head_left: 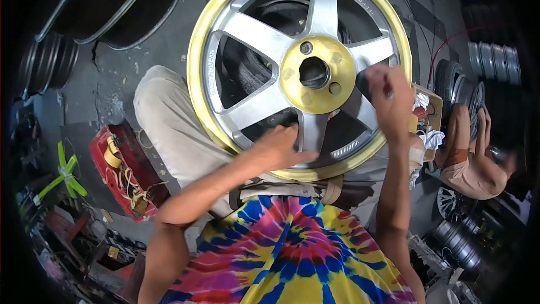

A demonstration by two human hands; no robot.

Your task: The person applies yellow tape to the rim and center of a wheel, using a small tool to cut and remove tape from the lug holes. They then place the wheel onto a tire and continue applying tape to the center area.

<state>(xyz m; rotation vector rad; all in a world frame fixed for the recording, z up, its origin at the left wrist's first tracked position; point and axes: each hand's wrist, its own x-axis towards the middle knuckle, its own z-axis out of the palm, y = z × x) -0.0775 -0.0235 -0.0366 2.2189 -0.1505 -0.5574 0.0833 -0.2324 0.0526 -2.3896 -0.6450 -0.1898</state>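
A large silver wheel rim [318,8] with six spokes lies face up in front of my knees. Yellow covers its outer lip and its hub. My left hand [279,147] is over the lower left of the rim, beside the bottom spoke, its fingers partly spread and nothing visible in them. Above the rim's right side is my right hand [388,93], blurred, with its fingers curled together; whether they hold something small cannot be made out. Through the gaps between the spokes a dark tyre shows beneath.
A red box [107,160] with tape rolls and cords sits at the left, near a green fan-like object [66,174]. At the right are a cardboard box [427,107] with white crumpled material and a crouching person [472,169]. Large rims [135,22] stand at the upper left.
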